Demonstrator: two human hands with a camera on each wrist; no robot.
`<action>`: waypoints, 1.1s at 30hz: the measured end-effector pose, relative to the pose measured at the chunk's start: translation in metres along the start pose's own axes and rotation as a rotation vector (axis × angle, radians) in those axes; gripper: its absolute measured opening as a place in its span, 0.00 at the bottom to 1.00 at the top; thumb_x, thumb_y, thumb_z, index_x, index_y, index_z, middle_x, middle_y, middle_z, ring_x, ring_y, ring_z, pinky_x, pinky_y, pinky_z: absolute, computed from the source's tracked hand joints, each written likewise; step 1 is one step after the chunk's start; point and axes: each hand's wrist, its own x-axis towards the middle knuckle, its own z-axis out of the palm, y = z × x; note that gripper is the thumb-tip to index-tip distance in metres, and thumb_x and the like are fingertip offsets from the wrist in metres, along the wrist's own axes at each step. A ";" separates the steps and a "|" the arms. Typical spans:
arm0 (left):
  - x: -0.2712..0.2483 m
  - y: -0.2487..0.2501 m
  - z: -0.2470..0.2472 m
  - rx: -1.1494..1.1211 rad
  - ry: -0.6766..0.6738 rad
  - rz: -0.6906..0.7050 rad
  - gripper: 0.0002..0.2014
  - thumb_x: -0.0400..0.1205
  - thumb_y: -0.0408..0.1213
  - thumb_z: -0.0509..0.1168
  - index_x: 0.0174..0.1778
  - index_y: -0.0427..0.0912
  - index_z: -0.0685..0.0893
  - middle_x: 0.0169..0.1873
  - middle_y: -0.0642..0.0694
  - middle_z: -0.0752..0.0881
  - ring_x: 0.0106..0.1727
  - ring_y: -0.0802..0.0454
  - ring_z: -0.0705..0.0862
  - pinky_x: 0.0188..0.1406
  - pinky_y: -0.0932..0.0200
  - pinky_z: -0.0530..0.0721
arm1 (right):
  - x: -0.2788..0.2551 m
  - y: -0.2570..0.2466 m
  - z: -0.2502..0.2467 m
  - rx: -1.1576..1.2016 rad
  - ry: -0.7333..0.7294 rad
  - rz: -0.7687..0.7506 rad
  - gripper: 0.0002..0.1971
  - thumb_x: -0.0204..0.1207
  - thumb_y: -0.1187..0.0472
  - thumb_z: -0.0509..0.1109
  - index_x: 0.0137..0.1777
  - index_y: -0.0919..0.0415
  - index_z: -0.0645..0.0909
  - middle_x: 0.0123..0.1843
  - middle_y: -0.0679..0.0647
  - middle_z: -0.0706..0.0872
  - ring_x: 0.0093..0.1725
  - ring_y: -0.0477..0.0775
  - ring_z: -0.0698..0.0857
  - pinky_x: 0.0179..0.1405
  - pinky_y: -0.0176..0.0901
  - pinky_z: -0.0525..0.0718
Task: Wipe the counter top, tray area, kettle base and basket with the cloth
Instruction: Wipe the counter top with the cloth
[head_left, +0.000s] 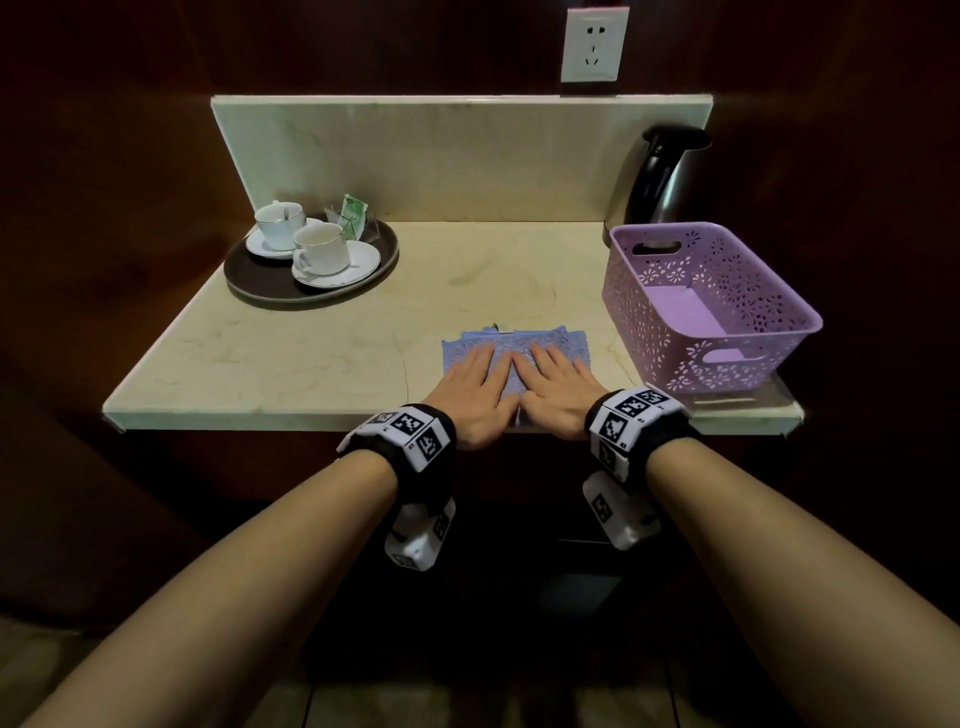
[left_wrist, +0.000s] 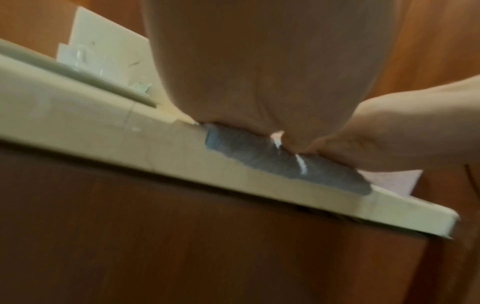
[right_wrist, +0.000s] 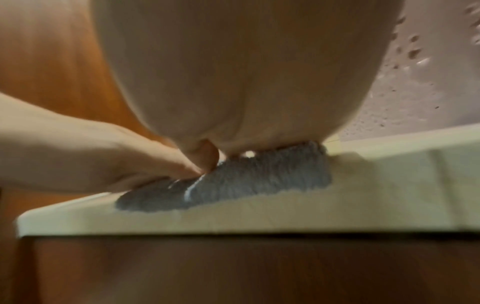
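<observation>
A folded blue cloth (head_left: 550, 340) lies flat on the cream stone counter top (head_left: 311, 353), near its front edge. My left hand (head_left: 475, 384) and right hand (head_left: 558, 387) press on it side by side, palms down, fingers straight, thumbs touching. From below, the wrist views show the cloth's front edge (left_wrist: 259, 156) (right_wrist: 259, 176) hanging slightly over the counter lip, under my left hand (left_wrist: 272, 82) and right hand (right_wrist: 233, 82). A round dark tray (head_left: 260, 280) sits back left. The purple basket (head_left: 717, 312) stands on the right, with the black kettle (head_left: 667, 176) behind it.
Two white cups on saucers (head_left: 322, 254) and a green tea sachet (head_left: 354, 214) sit on the tray. A stone backsplash (head_left: 457, 156) and a wall socket (head_left: 594, 44) are behind. Dark wood panels enclose both sides. The basket overhangs the counter's right front corner.
</observation>
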 end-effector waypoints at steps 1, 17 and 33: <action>0.003 -0.002 -0.002 0.004 -0.007 -0.004 0.32 0.90 0.51 0.43 0.87 0.43 0.41 0.86 0.39 0.40 0.87 0.44 0.38 0.85 0.47 0.40 | 0.004 0.000 -0.001 0.001 0.001 0.007 0.35 0.83 0.49 0.49 0.86 0.51 0.37 0.88 0.54 0.35 0.86 0.55 0.35 0.84 0.58 0.36; 0.052 -0.011 -0.021 0.013 -0.085 -0.062 0.32 0.89 0.51 0.40 0.87 0.42 0.39 0.86 0.40 0.37 0.86 0.46 0.35 0.85 0.46 0.39 | 0.050 0.007 -0.030 0.004 -0.079 0.049 0.34 0.83 0.49 0.45 0.86 0.51 0.35 0.87 0.54 0.33 0.86 0.56 0.34 0.85 0.60 0.36; 0.099 -0.019 -0.032 0.017 -0.103 -0.119 0.31 0.89 0.49 0.42 0.87 0.43 0.40 0.86 0.40 0.38 0.86 0.45 0.37 0.85 0.46 0.40 | 0.091 0.021 -0.045 0.005 -0.068 0.064 0.35 0.83 0.47 0.46 0.86 0.50 0.36 0.87 0.53 0.34 0.86 0.55 0.35 0.84 0.61 0.37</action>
